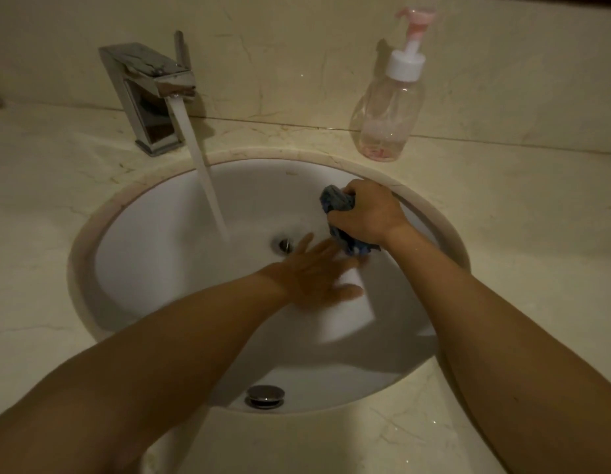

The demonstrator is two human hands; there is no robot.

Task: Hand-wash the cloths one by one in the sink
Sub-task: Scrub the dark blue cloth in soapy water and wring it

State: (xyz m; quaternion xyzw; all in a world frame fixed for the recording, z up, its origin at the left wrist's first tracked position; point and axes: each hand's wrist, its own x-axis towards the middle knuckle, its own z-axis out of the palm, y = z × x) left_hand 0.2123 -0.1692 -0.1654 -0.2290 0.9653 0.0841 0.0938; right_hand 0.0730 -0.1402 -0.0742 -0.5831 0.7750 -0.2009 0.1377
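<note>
Cloth (338,203), blue-grey, bunched in curled fingers (348,191) of right hand (369,213) over sink (153,234): likely soft, wet, limp; grip at bunched middle. Left hand (314,271) spread open, blurred.

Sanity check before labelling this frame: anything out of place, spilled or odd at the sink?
Nothing spilled or damaged. One oddity: the tap runs full onto the bare sink while the cloth, bunched in the right hand, is held right of the water. The left hand is open, blurred.
</note>
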